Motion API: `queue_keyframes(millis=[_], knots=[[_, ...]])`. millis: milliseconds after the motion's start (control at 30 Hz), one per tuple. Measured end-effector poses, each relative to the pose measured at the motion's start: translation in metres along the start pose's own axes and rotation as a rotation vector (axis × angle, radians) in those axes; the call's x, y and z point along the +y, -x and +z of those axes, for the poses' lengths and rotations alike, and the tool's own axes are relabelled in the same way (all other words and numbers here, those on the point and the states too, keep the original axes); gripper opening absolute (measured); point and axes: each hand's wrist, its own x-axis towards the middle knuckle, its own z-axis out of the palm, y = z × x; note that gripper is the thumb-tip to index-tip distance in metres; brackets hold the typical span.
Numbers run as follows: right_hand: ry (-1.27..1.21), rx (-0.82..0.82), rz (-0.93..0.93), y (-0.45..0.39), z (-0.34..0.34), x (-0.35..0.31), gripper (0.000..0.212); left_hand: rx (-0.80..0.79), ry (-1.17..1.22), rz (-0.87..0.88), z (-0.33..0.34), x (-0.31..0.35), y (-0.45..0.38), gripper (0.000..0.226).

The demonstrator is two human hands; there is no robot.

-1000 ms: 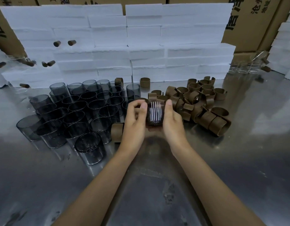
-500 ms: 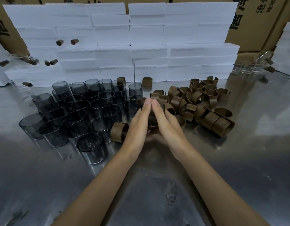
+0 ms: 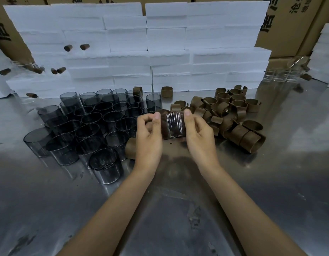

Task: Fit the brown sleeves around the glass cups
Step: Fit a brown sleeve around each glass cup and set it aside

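Table (image 3: 270,191): spread across the near and middle ground. Left of centre on it: cluster of glass cups (image 3: 91,124), upright, packed rim to rim in rows. Right of centre: heap of sleeves (image 3: 232,117), some upright, some on their sides, overlapping. One lone sleeve (image 3: 167,91) behind, between cluster and heap, near the wall of foam blocks (image 3: 141,52) stacked along the table's far edge. Another sleeve (image 3: 131,147) lying just right of the cups' near rows. Between cluster and heap, above the table: one cup (image 3: 173,125) held between left hand (image 3: 149,135) and right hand (image 3: 198,135). Behind the blocks: cardboard cartons (image 3: 293,24).
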Motion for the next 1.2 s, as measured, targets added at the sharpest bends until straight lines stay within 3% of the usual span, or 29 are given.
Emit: queue_keyframes(millis=[167, 300, 400, 533, 600, 767, 900, 1000, 1200], knots=[[-0.125, -0.197, 0.172, 0.001, -0.001, -0.002, 0.058, -0.057, 0.019, -0.106, 0.004, 0.002, 0.007, 0.039], [-0.113, -0.351, 0.16, 0.003, -0.001, 0.0, 0.051, -0.174, 0.079, -0.157, 0.005, 0.002, 0.012, 0.046], [-0.075, -0.313, 0.08, 0.004, 0.0, 0.0, 0.04, -0.222, 0.091, -0.165, 0.005, 0.002, 0.011, 0.044], [-0.068, -0.246, 0.026, 0.007, 0.005, 0.001, 0.06, -0.267, 0.102, -0.181, 0.002, 0.005, 0.007, 0.056], [-0.076, -0.216, 0.036, 0.006, 0.005, 0.0, 0.056, -0.285, 0.092, -0.183, 0.0, 0.005, 0.006, 0.059], [-0.042, -0.082, 0.04, 0.0, -0.001, 0.0, 0.048, -0.206, 0.098, -0.158, 0.0, 0.005, 0.004, 0.065], [-0.016, -0.083, 0.017, -0.001, -0.004, 0.0, 0.036, -0.195, 0.114, -0.139, -0.004, 0.005, -0.001, 0.047], [-0.176, -0.127, 0.135, -0.003, -0.004, 0.0, 0.035, -0.172, 0.147, -0.148, -0.005, 0.004, -0.002, 0.033], [-0.676, -0.31, 0.46, -0.006, -0.013, -0.007, 0.044, -0.229, 0.043, -0.072, -0.003, 0.006, 0.0, 0.035]])
